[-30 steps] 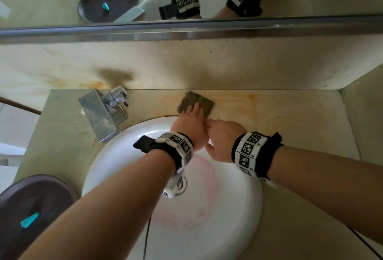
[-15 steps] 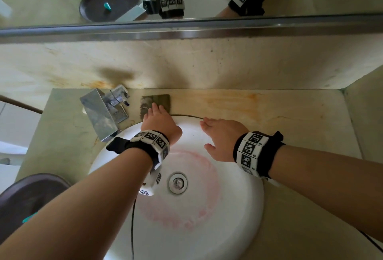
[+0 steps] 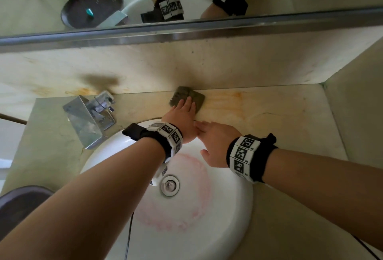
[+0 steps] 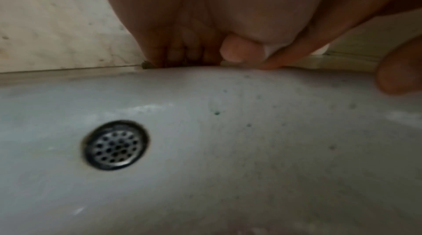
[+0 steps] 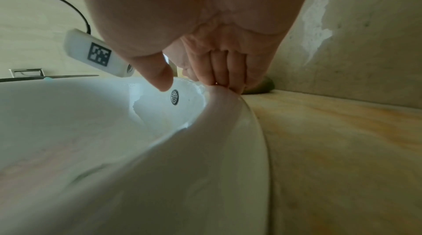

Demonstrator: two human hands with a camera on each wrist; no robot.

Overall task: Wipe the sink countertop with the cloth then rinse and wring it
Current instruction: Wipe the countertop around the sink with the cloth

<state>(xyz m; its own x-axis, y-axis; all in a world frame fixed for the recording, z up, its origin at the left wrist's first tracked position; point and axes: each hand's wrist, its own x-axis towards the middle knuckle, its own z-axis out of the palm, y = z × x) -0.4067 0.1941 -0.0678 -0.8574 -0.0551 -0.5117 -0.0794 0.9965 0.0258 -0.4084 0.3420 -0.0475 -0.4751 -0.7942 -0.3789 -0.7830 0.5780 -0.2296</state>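
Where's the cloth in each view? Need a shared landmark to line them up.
Head: cloth at the back of the countertop against the wall, under the left hand fingers.
Left wrist: only a dark sliver beneath the fingertips, beyond the sink rim.
Right wrist: greenish bit behind the right hand's fingers.
Shared landmark: overflow hole, hidden in head view.

Flat, square, olive-brown cloth (image 3: 187, 99) lying on the beige, rust-stained stone countertop (image 3: 269, 118), at its rear edge against the wall, just behind the round white ceramic sink (image 3: 217, 208); near portion covered by fingers.
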